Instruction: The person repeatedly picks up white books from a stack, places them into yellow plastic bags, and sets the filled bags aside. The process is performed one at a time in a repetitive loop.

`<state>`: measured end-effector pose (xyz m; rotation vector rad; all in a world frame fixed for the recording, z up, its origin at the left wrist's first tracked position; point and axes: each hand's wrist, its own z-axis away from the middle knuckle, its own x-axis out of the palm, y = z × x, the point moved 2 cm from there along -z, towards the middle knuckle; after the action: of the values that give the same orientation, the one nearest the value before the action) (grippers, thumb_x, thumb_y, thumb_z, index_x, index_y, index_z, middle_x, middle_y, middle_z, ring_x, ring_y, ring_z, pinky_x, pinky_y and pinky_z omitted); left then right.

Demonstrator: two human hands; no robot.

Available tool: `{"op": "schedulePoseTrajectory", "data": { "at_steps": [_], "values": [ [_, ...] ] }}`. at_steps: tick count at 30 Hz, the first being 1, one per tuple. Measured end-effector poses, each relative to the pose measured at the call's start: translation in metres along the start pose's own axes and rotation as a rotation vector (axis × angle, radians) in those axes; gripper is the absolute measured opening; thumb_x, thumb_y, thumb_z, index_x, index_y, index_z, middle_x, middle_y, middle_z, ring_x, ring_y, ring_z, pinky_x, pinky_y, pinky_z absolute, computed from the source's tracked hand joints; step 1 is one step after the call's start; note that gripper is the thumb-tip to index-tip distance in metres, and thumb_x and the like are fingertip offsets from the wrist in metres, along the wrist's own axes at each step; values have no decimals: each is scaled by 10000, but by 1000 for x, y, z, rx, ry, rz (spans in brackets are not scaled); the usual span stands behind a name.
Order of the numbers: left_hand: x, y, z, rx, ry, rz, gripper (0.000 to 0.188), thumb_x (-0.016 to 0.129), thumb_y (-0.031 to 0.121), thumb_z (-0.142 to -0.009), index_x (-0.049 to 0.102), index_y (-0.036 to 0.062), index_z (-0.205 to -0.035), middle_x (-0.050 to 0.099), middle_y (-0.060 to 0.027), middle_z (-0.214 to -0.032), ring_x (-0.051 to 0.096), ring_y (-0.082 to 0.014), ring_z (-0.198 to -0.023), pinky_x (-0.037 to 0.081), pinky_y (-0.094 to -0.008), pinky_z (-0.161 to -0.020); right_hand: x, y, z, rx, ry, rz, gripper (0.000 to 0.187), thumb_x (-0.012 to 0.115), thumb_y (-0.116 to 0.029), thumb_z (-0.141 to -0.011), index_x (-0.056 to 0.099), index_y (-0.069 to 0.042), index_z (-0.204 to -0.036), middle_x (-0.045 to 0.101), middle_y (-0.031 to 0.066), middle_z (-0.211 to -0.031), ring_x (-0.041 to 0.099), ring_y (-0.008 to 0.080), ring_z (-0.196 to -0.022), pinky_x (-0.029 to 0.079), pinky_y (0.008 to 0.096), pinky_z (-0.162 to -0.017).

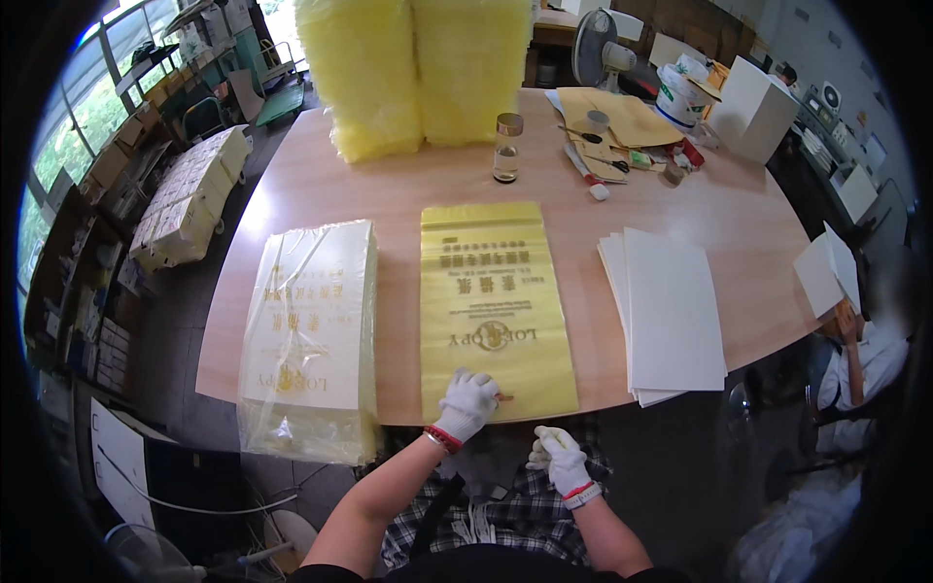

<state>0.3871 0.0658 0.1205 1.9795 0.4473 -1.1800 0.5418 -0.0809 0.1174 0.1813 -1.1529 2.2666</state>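
Note:
A flat yellow plastic bag (494, 282), printed in gold, lies in the middle of the table, possibly on more of its kind. On its near end rests my left hand (469, 400), in a white glove with the fingers curled; a small brownish-pink tip sticks out beside them, too small to name. My right hand (561, 459), gloved too, is off the table's near edge above my lap, its fingers curled in; whether they hold anything is hidden. To the left lies a clear bag of white paper (326, 301), its near end hanging over the edge. White sheets (673, 311) are stacked at the right.
Tall yellow bundles (374, 78) and a clear bottle (506, 151) stand at the back. Brown paper (632, 117), scissors (619, 167) and a white bucket (677, 102) sit at the back right, near a fan (595, 49). A person (865, 360) at the right holds a folded white sheet (826, 272).

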Motion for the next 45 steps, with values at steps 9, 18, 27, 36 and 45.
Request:
{"op": "schedulePoseTrajectory", "data": {
  "at_steps": [9,18,27,36,45],
  "values": [
    [-31,1,-29,-12,-132,253,23,581,63,-717,583,59,-740,594,-81,-726,563,-263,-642,462,-336,-596,60,-23,-71,-275,10,287,278,625,-257,-833,588,-12,-959,589,61,-971,593,150,-796,494,249,-621],
    [-72,-49,-80,-563,59,655,49,526,70,-765,507,44,-801,648,-70,-817,594,-159,-760,459,-261,-697,62,-86,-35,-1363,456,1241,263,683,-138,-687,520,-46,-873,533,214,-1093,510,382,-951,431,453,-832],
    [-135,54,-88,-130,44,281,192,591,37,-741,486,29,-901,644,-151,-857,619,-327,-775,493,-377,-640,118,-61,-126,-879,217,1468,434,650,-213,-735,519,-51,-1116,568,138,-1089,573,310,-945,472,350,-790],
    [-146,58,-24,126,391,-38,599,718,102,-622,454,29,-1155,548,-141,-1016,542,-333,-906,454,-429,-794,-13,-101,-4,-701,-138,1184,570,645,-320,-749,440,-67,-1217,537,188,-1101,546,337,-967,449,404,-833],
    [-150,116,21,190,324,210,297,686,87,-681,598,111,-964,624,-71,-929,613,-246,-870,498,-316,-688,-121,-174,-32,-598,508,1472,770,689,-336,-696,317,-112,-1332,575,197,-1086,555,343,-985,444,414,-847]
  ]
}}
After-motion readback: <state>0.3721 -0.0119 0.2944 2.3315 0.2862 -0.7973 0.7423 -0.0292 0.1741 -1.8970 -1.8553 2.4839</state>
